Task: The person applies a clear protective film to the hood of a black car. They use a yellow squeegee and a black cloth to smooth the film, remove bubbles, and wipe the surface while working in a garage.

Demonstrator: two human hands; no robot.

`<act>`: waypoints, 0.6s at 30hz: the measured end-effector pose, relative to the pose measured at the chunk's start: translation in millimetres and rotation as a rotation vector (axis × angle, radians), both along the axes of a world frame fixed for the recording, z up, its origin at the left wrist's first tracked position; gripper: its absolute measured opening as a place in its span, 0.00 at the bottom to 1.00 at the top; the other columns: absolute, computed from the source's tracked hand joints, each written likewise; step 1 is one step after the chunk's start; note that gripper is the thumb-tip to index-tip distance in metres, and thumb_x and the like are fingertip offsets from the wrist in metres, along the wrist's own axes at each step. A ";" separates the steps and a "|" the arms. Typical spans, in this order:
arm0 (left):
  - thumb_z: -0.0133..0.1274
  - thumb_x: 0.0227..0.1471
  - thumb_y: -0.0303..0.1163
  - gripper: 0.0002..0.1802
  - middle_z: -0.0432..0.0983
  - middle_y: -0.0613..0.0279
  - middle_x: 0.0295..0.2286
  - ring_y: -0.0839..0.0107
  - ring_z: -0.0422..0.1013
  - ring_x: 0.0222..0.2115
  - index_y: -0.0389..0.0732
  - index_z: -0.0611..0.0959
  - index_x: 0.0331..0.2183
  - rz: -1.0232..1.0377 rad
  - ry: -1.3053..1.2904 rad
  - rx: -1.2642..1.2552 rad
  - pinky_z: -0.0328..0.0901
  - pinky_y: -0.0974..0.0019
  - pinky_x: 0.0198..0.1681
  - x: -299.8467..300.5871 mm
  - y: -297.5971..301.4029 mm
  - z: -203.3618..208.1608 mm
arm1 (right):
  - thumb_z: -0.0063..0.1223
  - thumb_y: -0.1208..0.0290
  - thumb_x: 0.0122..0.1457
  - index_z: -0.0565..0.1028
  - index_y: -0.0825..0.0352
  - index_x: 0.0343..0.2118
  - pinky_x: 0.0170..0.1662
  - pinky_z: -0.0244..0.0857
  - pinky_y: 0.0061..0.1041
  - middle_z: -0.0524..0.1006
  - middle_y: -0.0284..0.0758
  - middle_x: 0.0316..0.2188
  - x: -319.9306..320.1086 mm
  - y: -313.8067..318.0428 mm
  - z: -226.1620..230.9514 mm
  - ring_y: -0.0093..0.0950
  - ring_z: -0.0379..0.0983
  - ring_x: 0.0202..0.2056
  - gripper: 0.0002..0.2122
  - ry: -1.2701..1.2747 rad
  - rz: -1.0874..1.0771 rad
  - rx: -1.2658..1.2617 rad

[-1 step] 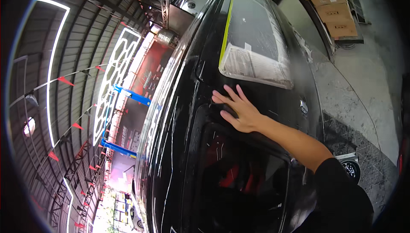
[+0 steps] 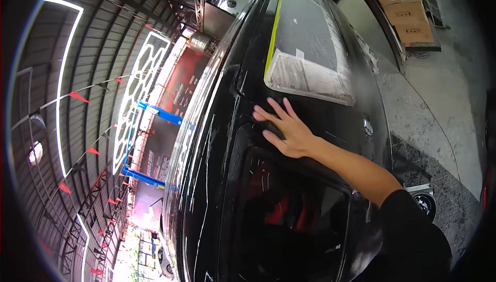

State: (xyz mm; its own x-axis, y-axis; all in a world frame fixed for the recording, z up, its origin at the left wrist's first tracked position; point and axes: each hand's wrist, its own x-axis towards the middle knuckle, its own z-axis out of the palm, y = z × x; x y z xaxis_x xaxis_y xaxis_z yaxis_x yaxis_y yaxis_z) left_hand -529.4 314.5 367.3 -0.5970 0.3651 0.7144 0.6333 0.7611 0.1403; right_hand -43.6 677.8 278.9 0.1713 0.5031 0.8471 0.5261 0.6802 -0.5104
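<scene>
My right hand [image 2: 290,136] lies with its fingers spread on the glossy black body of a vehicle [image 2: 243,90]. The palm faces down against the panel, and nothing shows in the fingers. Just beyond the fingertips is a window covered with a grey and white sheet [image 2: 315,75], with a yellow-green tape strip [image 2: 273,44] along its left edge. Below the hand is a dark glass pane [image 2: 305,199] with red shapes showing in it. My right forearm comes in from the lower right in a black sleeve [image 2: 413,235]. My left hand is out of sight.
Cardboard boxes [image 2: 408,21] are stacked at the upper right. A dark grid mat [image 2: 439,173] lies on the grey floor beside the vehicle, and a line or seam runs across that floor. Blue lift arms [image 2: 160,115] and a red banner [image 2: 178,88] stand at the left.
My right hand has shifted very slightly left and up over the black panel, its fingers still spread.
</scene>
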 end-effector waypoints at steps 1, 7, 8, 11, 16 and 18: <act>0.36 0.57 0.24 0.27 0.69 0.30 0.42 0.45 0.71 0.37 0.24 0.61 0.58 0.001 0.004 -0.008 0.67 0.49 0.41 2.1 0.7 1.9 | 0.40 0.57 0.67 0.62 0.61 0.63 0.70 0.30 0.52 0.60 0.32 0.66 -2.3 7.8 6.2 0.41 0.43 0.69 0.24 0.004 -0.019 0.043; 0.37 0.56 0.23 0.28 0.70 0.31 0.41 0.46 0.72 0.35 0.25 0.60 0.58 0.009 0.025 -0.018 0.68 0.50 0.39 6.4 7.0 11.5 | 0.42 0.59 0.66 0.64 0.59 0.62 0.69 0.29 0.54 0.59 0.31 0.66 3.1 12.3 8.8 0.41 0.44 0.69 0.23 0.012 -0.004 0.043; 0.37 0.56 0.23 0.28 0.70 0.31 0.41 0.46 0.72 0.34 0.25 0.60 0.58 0.021 0.028 -0.006 0.68 0.50 0.38 6.1 4.5 13.6 | 0.42 0.60 0.66 0.64 0.58 0.63 0.69 0.29 0.55 0.58 0.31 0.67 3.9 10.3 -6.1 0.42 0.43 0.69 0.23 0.000 0.012 0.008; 0.38 0.56 0.22 0.28 0.71 0.31 0.40 0.47 0.73 0.33 0.26 0.60 0.58 0.036 0.038 -0.014 0.69 0.50 0.37 8.5 1.6 22.6 | 0.43 0.61 0.65 0.63 0.58 0.63 0.69 0.29 0.56 0.58 0.30 0.67 13.1 2.6 -44.6 0.42 0.43 0.69 0.24 -0.026 -0.037 -0.024; 0.38 0.55 0.21 0.29 0.71 0.32 0.39 0.48 0.73 0.32 0.26 0.60 0.59 0.046 0.053 -0.057 0.69 0.51 0.35 12.0 8.7 25.0 | 0.44 0.60 0.65 0.63 0.59 0.63 0.68 0.31 0.57 0.58 0.30 0.67 15.1 22.5 5.0 0.42 0.45 0.69 0.24 -0.156 -0.109 0.111; 0.39 0.54 0.21 0.30 0.72 0.32 0.39 0.48 0.74 0.31 0.27 0.59 0.59 0.064 0.069 -0.057 0.70 0.51 0.34 9.6 6.8 29.8 | 0.43 0.60 0.65 0.64 0.58 0.63 0.68 0.31 0.58 0.58 0.29 0.67 14.8 26.3 10.9 0.41 0.46 0.69 0.23 -0.168 -0.114 0.144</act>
State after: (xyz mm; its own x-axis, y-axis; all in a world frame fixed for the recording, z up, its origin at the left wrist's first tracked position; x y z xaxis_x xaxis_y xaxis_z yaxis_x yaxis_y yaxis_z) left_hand -519.8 321.3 397.0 -0.5707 0.3689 0.7336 0.5897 0.8059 0.0534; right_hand -28.8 704.1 289.8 0.0712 0.3608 0.9299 0.6728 0.6709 -0.3118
